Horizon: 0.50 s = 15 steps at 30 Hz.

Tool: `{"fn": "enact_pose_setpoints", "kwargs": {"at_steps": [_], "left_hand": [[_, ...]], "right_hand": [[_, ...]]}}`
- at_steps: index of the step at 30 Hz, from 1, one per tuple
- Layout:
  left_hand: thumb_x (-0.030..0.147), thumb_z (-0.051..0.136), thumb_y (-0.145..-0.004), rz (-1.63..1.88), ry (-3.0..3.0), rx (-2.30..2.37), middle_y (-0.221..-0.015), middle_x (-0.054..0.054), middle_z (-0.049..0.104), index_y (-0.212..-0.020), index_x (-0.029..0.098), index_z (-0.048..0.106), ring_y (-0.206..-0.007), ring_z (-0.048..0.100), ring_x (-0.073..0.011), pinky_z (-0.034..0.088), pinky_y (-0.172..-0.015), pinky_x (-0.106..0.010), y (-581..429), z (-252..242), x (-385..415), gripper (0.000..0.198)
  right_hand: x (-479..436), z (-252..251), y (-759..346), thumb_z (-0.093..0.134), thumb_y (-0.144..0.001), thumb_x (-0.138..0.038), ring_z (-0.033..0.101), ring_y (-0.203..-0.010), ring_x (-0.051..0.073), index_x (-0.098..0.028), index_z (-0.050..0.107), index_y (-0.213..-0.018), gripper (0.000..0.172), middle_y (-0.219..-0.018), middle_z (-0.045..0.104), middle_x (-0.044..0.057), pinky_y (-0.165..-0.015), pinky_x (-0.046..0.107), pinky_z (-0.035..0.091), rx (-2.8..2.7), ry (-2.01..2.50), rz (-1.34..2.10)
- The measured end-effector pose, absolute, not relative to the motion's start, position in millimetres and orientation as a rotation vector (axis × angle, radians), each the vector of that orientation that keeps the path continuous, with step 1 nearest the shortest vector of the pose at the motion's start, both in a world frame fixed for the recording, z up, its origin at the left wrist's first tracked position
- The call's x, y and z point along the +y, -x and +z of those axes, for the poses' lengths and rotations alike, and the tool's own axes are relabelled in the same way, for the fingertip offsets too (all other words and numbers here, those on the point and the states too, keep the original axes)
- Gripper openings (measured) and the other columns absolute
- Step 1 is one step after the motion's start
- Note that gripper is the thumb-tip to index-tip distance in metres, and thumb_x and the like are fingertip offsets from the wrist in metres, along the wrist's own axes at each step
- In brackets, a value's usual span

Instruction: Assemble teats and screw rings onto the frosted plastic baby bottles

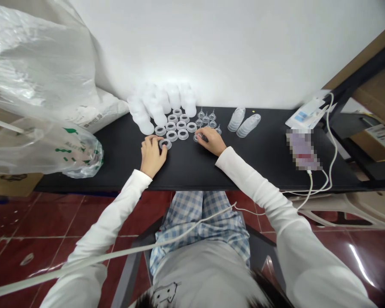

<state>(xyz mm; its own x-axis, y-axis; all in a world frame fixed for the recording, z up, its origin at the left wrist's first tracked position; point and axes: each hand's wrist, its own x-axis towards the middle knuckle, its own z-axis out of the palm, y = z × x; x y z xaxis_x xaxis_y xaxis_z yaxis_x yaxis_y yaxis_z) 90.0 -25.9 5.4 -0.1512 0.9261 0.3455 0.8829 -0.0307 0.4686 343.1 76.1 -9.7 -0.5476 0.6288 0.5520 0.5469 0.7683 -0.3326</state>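
Room: a plain white wall (244, 51) stood behind a black table (250, 167); the person sat at its near edge.
Left hand: the left hand (151, 155) was half curled, its thumb and fingertips lightly closed on a translucent ring (169, 142); the ring lay low, at table level.
Right hand: the right hand (213, 141) had thumb and fingertip pinched together on a small clear piece (196, 137), partly hidden, near the tabletop.
Step in hand: apparently taking one part in each hand; the two parts were apart.
Next move: likely called for a firm fingertip pinch on each rim, lifting clear without nudging neighbours.
Between the hands: more translucent rings (182, 134) lay in rough rows; beside them, clear pieces with pointed tips (205, 119).
Beyond: white bottles (158, 114) clustered near the wall; two stacks of clear caps (237, 117) lay tilted to the right.
Table ends: plastic bags (77, 149) left; white cable (335, 145) right.
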Motion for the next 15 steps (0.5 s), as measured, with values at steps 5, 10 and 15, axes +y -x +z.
{"fn": "enact_pose_setpoints", "kwargs": {"at_steps": [5,10,15], "left_hand": [[0.043,0.075,-0.082,0.953,-1.959,2.036,-0.118,-0.017,0.065,-0.109,0.018,0.060,-0.118,0.060,-0.0409,0.042,-0.111,-0.059,-83,0,-22,0.039],[0.042,0.076,-0.082,1.132,-1.796,1.934,-0.108,-0.011,0.068,-0.101,0.020,0.055,-0.100,0.066,-0.0304,0.052,-0.099,-0.050,-84,5,-26,0.035],[0.061,0.058,-0.095,1.434,-1.460,1.447,-0.103,-0.009,0.069,-0.105,0.021,0.055,-0.091,0.070,-0.0223,0.058,-0.078,-0.036,-125,4,-2,0.041]], "right_hand": [[70,-2,-343,0.041,-0.108,-0.037,0.061,-0.088,0.022,-0.020,0.065,-0.104,0.030,-0.089,0.064,0.008,-0.087,0.037,0.050,-2.289,0.938,0.126],[65,1,-342,0.035,-0.109,-0.041,0.061,-0.093,0.023,-0.020,0.063,-0.106,0.035,-0.096,0.063,0.011,-0.089,0.040,0.052,-2.237,0.917,0.114],[62,-5,-339,0.021,-0.109,-0.059,0.060,-0.081,0.018,-0.021,0.050,-0.115,0.048,-0.096,0.060,0.007,-0.077,0.035,0.053,-1.940,0.906,0.303]]}}
